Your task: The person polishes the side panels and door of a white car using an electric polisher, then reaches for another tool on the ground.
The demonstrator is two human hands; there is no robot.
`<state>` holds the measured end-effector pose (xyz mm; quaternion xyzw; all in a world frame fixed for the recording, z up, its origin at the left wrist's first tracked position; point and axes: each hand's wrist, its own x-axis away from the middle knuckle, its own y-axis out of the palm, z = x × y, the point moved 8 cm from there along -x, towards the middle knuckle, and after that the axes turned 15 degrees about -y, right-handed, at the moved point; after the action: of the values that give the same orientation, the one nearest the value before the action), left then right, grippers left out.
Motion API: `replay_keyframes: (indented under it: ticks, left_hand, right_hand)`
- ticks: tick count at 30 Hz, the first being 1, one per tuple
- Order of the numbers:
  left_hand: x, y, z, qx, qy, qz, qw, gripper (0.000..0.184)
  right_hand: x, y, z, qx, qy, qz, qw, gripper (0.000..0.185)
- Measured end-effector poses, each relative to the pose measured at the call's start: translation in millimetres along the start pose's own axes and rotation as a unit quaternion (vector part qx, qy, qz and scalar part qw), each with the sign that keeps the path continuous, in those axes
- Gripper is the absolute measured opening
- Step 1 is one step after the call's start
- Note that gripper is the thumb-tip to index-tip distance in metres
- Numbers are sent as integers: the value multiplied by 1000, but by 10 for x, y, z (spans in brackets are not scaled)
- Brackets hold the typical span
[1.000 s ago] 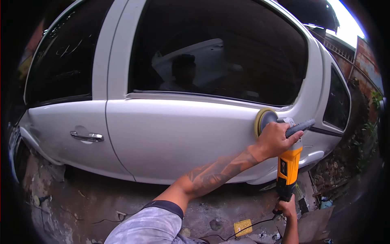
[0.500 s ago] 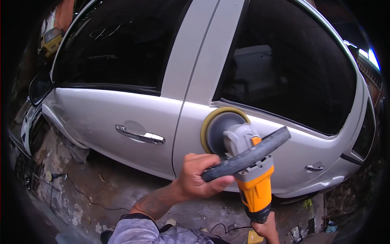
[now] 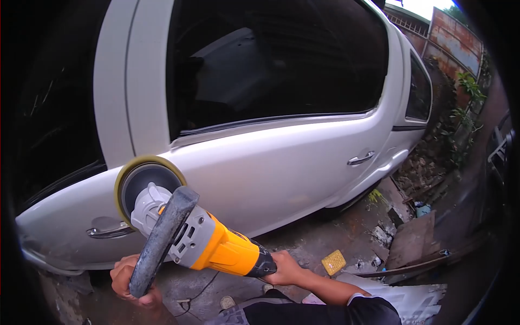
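A yellow and grey power polisher [image 3: 230, 249] with a round yellow-edged pad [image 3: 149, 181] is held up against the white car [image 3: 260, 168]. The pad overlaps the seam between the two doors, just below the window pillar; whether it touches the paint is hard to tell. My left hand [image 3: 135, 281] is wrapped round the lower end of the polisher's dark front handle [image 3: 162, 241]. At the black rear end of the tool body, my right hand [image 3: 284, 268] is closed round the grip.
Chrome door handles [image 3: 111, 232] [image 3: 361, 158] show on both doors. A yellow basket-like item [image 3: 333, 262] lies on the ground, with a cable [image 3: 203, 292] at lower centre. Boards [image 3: 410, 238], plants [image 3: 468, 86] and a rusty wall [image 3: 455, 40] are at the right.
The polisher and both hands have moved left along the car, from the rear door to the door seam. The tool now slants down to the right, and the view has shifted.
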<state>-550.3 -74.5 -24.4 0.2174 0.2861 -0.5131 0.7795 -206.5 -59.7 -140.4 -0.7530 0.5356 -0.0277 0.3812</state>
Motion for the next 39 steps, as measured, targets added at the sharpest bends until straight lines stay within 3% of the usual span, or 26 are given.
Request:
replay_keyframes:
  ticks: [6, 8, 14, 18, 23, 28, 30, 34, 38, 39]
  left_hand:
    - [-208, 1423, 512, 120, 45, -134, 983, 63]
    - [-208, 2006, 617, 98, 92, -234, 963, 61]
    - [-12, 3842, 1003, 75, 126, -354, 924, 47]
    - [192, 4958, 1257, 119, 114, -375, 912, 40]
    - [219, 6103, 1538, 172, 60, -361, 915, 36]
    - [387, 6211, 1654, 183, 40, -326, 927, 34]
    - [456, 6201, 1671, 182, 45, -325, 927, 34]
    - [376, 6464, 1718, 216, 55, -289, 931, 35]
    - [354, 6738, 1733, 265, 49, -277, 922, 33]
    - [405, 6694, 1721, 262, 41, -272, 925, 32]
  right_hand:
    - [544, -701, 494, -10, 72, 81, 994, 30]
    - [761, -982, 752, -14, 86, 107, 990, 30]
    - [1466, -2111, 1523, -7, 106, 227, 968, 32]
    - [2249, -2898, 2245, 28, 159, 259, 952, 39]
    - [2482, -4058, 2235, -27, 206, 248, 946, 33]
    - [2532, -4758, 2123, 4, 208, 213, 955, 36]
    - [2388, -4887, 1932, 51, 144, 186, 971, 36]
    - [2517, -5269, 2095, 38, 219, 169, 960, 40]
    - [2392, -5716, 1948, 78, 186, 204, 958, 43]
    - [2448, -5772, 1976, 85, 211, 168, 959, 46]
